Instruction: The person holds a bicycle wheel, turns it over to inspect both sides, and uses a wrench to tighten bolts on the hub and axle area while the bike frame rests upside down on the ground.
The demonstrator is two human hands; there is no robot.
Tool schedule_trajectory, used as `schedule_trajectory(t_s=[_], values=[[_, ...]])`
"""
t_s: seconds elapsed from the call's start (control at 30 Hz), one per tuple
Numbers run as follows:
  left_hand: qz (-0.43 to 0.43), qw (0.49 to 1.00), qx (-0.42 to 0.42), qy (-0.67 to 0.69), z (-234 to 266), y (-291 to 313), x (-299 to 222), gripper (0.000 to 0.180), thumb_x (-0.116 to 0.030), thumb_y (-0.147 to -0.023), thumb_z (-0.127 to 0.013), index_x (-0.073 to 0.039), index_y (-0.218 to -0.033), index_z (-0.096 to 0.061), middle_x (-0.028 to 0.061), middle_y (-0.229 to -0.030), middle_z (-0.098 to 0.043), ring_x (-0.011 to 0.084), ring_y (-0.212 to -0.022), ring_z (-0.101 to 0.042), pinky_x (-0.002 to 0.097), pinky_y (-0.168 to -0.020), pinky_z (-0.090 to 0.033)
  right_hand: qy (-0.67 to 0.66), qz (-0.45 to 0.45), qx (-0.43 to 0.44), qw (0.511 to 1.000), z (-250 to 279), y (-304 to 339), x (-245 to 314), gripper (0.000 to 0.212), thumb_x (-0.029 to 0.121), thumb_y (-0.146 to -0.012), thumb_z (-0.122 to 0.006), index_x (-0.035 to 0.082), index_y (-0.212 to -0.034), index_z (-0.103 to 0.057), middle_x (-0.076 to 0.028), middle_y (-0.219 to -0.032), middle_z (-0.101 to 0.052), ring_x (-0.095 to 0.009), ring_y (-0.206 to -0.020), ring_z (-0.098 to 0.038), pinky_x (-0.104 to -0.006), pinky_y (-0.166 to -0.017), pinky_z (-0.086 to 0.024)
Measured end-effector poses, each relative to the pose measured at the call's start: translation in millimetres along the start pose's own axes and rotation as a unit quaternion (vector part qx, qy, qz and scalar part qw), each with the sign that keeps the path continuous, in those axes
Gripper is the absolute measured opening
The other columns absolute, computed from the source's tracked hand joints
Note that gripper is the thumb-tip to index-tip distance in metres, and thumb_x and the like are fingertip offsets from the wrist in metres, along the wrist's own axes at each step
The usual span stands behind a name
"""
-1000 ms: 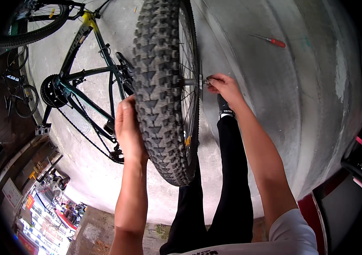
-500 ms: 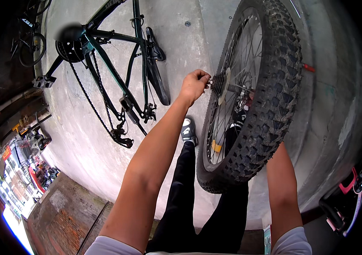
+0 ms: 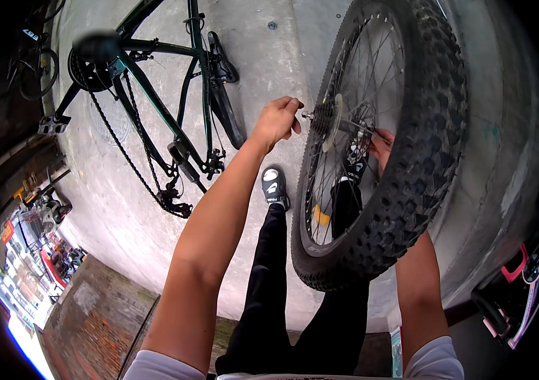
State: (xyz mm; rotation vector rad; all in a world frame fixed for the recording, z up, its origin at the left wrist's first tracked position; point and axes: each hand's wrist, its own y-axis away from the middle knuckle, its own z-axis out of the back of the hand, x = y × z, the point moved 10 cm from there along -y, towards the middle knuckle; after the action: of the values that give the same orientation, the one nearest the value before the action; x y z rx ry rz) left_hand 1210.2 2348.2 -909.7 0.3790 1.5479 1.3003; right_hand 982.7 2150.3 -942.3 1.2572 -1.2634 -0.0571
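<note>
A bicycle wheel [image 3: 434, 133] with a knobby black tyre stands upright in front of me, between my arms. Its cassette [image 3: 325, 120] faces left, with a metal axle end [image 3: 308, 115] sticking out. My left hand [image 3: 277, 121] is just left of that axle end, apart from it, with fingers curled together; whatever they may hold is hidden. Beyond the spokes, my right hand [image 3: 382, 145] is closed at the hub's other side, on what looks like a thin metal axle rod [image 3: 365, 129]. The spokes and tyre partly cover this hand.
A dark green bicycle frame [image 3: 162, 107] lies upside down at the left, its chain [image 3: 117, 152] hanging loose and its saddle [image 3: 222, 60] on the concrete floor [image 3: 263, 69]. A pink-and-white bike part [image 3: 532, 272] is at the right edge. My shoe [image 3: 274, 187] is below the left hand.
My left hand has drawn back slightly left from the axle end it was touching. My right hand has shifted outward from the hub and shows more clearly. The wheel appears tilted a little.
</note>
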Motion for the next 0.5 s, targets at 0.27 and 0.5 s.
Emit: schedule_trajectory(t_s=[0.27, 0.5], values=[[-0.052, 0.996, 0.062, -0.024, -10.8, -5.2, -0.5, 0.039, -0.037, -0.103, -0.049, -0.003, -0.117, -0.063, 0.0083, -0.096, -0.066, 0.0152, -0.070, -0.061, 0.0310, -0.064, -0.053, -0.004, 0.000, 0.002, 1.000, 2.5, 1.8, -3.0, 0.022, 0.013, -0.100, -0.059, 0.000, -0.117, -0.063, -0.005, -0.102, -0.070, -0.013, -0.086, -0.067, -0.0285, -0.080, -0.053], [-0.044, 0.994, -0.103, 0.016, 14.0, -8.6, 0.4, 0.031, -0.031, -0.100, -0.055, -0.004, -0.111, -0.065, 0.0039, -0.086, -0.064, 0.0128, -0.073, -0.060, 0.0302, -0.063, -0.052, -0.004, -0.001, -0.001, 1.000, 8.6, 2.2, -7.6, 0.023, 0.013, -0.100, -0.059, -0.001, -0.117, -0.062, -0.007, -0.102, -0.070, -0.014, -0.086, -0.067, -0.0287, -0.080, -0.053]])
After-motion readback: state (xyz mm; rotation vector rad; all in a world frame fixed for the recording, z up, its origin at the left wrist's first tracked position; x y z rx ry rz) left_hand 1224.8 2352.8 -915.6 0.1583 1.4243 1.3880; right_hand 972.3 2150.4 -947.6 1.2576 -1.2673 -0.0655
